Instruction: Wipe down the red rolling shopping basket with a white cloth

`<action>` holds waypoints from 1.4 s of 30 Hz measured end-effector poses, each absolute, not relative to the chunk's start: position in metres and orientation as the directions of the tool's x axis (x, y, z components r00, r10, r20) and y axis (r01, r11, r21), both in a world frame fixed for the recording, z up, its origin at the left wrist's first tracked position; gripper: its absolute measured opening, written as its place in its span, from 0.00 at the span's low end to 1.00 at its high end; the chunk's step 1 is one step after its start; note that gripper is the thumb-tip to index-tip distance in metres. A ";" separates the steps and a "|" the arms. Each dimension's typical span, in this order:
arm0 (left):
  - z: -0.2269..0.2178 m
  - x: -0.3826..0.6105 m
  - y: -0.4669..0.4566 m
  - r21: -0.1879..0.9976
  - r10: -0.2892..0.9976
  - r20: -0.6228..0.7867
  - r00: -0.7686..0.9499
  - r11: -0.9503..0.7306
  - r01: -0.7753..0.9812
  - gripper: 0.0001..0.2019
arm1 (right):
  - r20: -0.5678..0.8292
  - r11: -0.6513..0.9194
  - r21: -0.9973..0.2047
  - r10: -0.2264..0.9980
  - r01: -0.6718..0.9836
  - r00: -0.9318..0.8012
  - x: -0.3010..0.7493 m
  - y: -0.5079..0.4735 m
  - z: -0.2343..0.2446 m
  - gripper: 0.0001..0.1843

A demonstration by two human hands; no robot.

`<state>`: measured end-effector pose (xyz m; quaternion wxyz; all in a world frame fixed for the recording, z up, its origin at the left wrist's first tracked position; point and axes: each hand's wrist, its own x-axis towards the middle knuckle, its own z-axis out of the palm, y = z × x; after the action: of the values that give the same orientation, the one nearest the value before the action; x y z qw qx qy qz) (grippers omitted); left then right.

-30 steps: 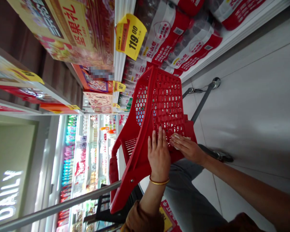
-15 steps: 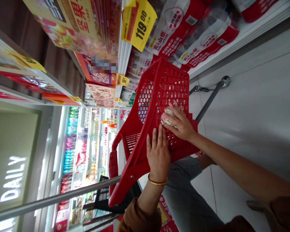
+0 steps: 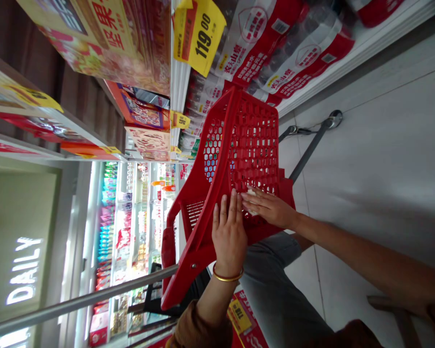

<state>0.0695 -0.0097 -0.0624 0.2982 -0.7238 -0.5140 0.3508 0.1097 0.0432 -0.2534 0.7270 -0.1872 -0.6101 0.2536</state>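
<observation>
A red plastic shopping basket cart (image 3: 259, 125) with a lattice wall stands in front of me, tilted in the picture. My left hand (image 3: 230, 234), with a gold bangle at the wrist, lies flat against the basket near its rim, fingers stretched out and holding nothing. Beside it, my right hand (image 3: 271, 208) presses a crumpled pale cloth (image 3: 252, 192) against the lattice side. Its fingers cover most of the cloth. The two hands' fingertips are close together.
Shrink-wrapped bottles (image 3: 253, 43) fill a low shelf beside the cart. Gift boxes (image 3: 105, 38) and yellow price tags (image 3: 199, 36) sit along the shelves. A grey cart leg with a caster (image 3: 335, 118) rests on the tiled floor (image 3: 377, 169). Lit shelves (image 3: 130, 217) stand beyond.
My right hand has slid with the cloth down the lattice toward my left hand. The view has shifted slightly, and my left hand stays on the basket.
</observation>
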 end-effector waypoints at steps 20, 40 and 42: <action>-0.054 0.065 -0.008 -0.811 0.948 -0.205 0.244 -0.304 0.500 0.31 | 0.708 0.741 -0.639 0.672 -0.208 0.217 0.128 0.104 -0.209 0.26; -0.067 0.101 0.047 -0.803 0.926 -0.195 0.324 -0.340 0.489 0.29 | 0.880 0.873 -0.441 0.466 -0.208 0.090 0.111 0.028 -0.258 0.21; -0.074 0.103 0.060 -0.804 0.933 -0.162 0.321 -0.313 0.506 0.29 | 0.904 0.886 -0.381 0.417 -0.265 0.091 0.115 0.027 -0.261 0.22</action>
<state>0.1033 0.0597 -0.0736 0.3297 -0.7428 -0.4843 0.3240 0.1152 0.0274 -0.2607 0.7363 -0.0598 -0.6330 0.2316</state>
